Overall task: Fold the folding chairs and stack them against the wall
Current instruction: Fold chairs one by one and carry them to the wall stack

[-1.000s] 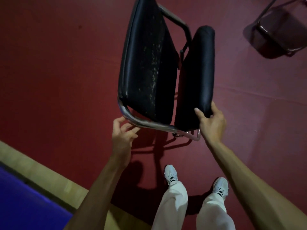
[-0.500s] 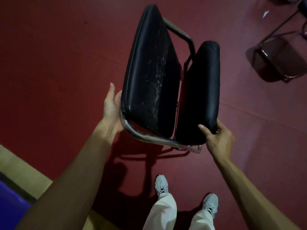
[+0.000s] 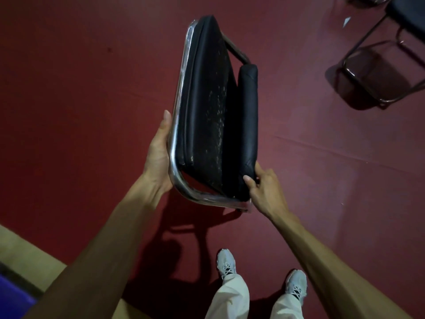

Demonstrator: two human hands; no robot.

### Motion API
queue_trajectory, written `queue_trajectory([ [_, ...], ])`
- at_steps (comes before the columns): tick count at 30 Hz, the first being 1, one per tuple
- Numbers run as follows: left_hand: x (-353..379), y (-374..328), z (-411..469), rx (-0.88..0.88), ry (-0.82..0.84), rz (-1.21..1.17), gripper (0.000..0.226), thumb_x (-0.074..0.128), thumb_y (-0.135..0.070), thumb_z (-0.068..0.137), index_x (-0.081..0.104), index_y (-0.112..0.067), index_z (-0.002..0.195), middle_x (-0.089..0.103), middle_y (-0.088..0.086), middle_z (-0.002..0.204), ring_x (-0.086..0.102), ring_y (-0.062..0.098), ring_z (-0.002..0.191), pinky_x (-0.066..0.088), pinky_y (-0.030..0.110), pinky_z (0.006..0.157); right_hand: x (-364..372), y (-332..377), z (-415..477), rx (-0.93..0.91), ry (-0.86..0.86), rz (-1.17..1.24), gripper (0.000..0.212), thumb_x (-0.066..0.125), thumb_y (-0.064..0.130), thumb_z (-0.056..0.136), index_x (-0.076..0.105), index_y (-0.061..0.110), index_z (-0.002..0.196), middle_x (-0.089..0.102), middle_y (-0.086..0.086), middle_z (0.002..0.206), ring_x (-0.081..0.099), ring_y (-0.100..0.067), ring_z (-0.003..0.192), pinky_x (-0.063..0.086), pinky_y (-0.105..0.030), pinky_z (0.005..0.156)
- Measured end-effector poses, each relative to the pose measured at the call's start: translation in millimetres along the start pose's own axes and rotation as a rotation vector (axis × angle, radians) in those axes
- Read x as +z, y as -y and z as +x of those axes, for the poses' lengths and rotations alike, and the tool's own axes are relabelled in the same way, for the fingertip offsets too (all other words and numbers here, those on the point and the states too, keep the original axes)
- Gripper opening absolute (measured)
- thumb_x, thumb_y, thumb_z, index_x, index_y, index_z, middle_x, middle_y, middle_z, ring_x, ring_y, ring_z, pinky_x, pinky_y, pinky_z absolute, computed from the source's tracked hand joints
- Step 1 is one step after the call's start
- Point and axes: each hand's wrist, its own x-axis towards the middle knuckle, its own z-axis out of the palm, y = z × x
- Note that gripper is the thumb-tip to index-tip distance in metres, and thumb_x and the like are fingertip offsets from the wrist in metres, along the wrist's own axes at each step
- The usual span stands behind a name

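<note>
Since it's steel tube w/ padded panels, the folding chair (image 3: 207, 116) likely handles stiff, fairly heavy, awkward; grip the chrome frame (image 3: 179, 88), not the soft seat pad (image 3: 248, 116). The left hand (image 3: 158, 155) lies flat vs. the frame's outer tube, fingers (image 3: 166, 122) straight, clasping nothing. Chair, nearly folded, is btw. both hands over the red floor (image 3: 80, 100). The right hand (image 3: 265, 192) pinches the seat pad's lower corner, fingers clamped. Far right, another chair (image 3: 368, 72) stands open.

Your black-padded, chrome-framed folding chair (image 3: 207, 111) hangs tilted, nearly shut; a second chair (image 3: 407, 10) stands open far right.
</note>
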Motion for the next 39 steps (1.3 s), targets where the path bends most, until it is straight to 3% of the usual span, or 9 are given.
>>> queue_trajectory([
  [6,3.7,0.8,4.1,0.006,-0.223,0.115,0.067,0.074,-0.043,0.081,0.054,-0.005,0.132,0.066,0.015,0.125,0.067,0.026,0.109,0.056,0.039,0.09,-0.9,7.5,7.1,0.022,0.034,-0.121,0.053,0.052,0.034,0.095,0.04,0.016,0.144,0.049,-0.012,0.115,0.054,-0.029,0.104,0.047,-0.036,0.083],
  [12,2.6,-1.0,-3.2,0.041,-0.435,0.227,0.034,0.079,-0.032,0.079,0.067,-0.011,0.103,0.073,0.006,0.098,0.07,0.016,0.084,0.058,0.036,0.084,-0.8,10.3,-11.9,0.112,0.046,0.082,0.069,0.05,0.054,0.084,0.034,0.032,0.147,0.06,-0.009,0.114,0.061,-0.023,0.101,0.051,-0.034,0.089],
  [16,-5.6,-20.2,1.1,-0.012,-0.369,0.416,0.027,0.082,-0.032,0.077,0.072,-0.012,0.092,0.073,-0.004,0.077,0.067,0.004,0.065,0.053,0.018,0.065,-9.8,15.7,-38.0,0.373,-0.148,0.2,0.042,0.059,0.032,0.091,0.054,0.006,0.123,0.057,-0.012,0.112,0.057,-0.026,0.102,0.042,-0.029,0.082],
  [20,-4.7,-34.4,2.0,-0.093,-0.351,0.525,0.023,0.08,-0.034,0.078,0.067,-0.015,0.08,0.066,-0.012,0.058,0.06,-0.001,0.05,0.046,0.015,0.052,-6.3,34.8,-74.8,0.747,0.08,0.532,0.033,0.047,0.04,0.098,0.054,0.01,0.089,0.06,-0.013,0.083,0.057,-0.026,0.068,0.045,-0.033,0.064],
  [23,3.8,-40.6,-2.3,-0.156,-0.353,0.535,0.023,0.077,-0.033,0.081,0.065,-0.014,0.082,0.067,-0.002,0.067,0.06,0.009,0.053,0.048,0.022,0.055,-10.7,55.3,-85.4,0.823,0.322,0.818,0.042,0.032,0.041,0.103,0.056,0.006,0.104,0.066,-0.012,0.086,0.061,-0.024,0.067,0.049,-0.03,0.059],
  [27,16.2,-45.5,-11.6,-0.219,-0.377,0.565,0.021,0.071,-0.033,0.087,0.067,-0.012,0.086,0.065,0.001,0.068,0.058,0.008,0.044,0.047,0.02,0.049,-15.1,60.9,-82.2,0.923,0.325,1.258,0.046,0.024,0.032,0.106,0.046,-0.002,0.126,0.064,-0.02,0.116,0.064,-0.028,0.09,0.055,-0.034,0.07],
  [30,28.1,-45.9,-18.3,-0.303,-0.433,0.475,0.029,0.072,-0.033,0.085,0.07,-0.008,0.099,0.063,-0.004,0.058,0.058,0.013,0.053,0.048,0.026,0.059,-19.0,46.3,-77.6,0.983,0.367,1.383,0.045,0.026,0.03,0.105,0.042,0.004,0.138,0.062,-0.02,0.118,0.065,-0.03,0.092,0.059,-0.034,0.065],
  [35,66.2,-39.8,-28.9,-0.366,-0.486,0.48,0.048,0.076,-0.047,0.078,0.072,-0.006,0.102,0.07,0.003,0.083,0.067,0.019,0.079,0.055,0.03,0.074,-34.8,38.8,-75.9,1.069,0.561,1.6,0.05,0.033,0.031,0.104,0.036,-0.005,0.138,0.049,-0.026,0.138,0.052,-0.04,0.123,0.046,-0.045,0.094],
  [39,105.3,-24.6,-29.0,-0.372,-0.577,0.487,0.045,0.078,-0.045,0.076,0.07,-0.008,0.1,0.074,0.005,0.099,0.07,0.022,0.091,0.055,0.032,0.074,-56.5,19.8,-61.9,0.981,0.557,1.652,0.03,0.037,0.025,0.103,0.053,0.0,0.108,0.067,-0.02,0.099,0.065,-0.033,0.087,0.05,-0.046,0.087],
])
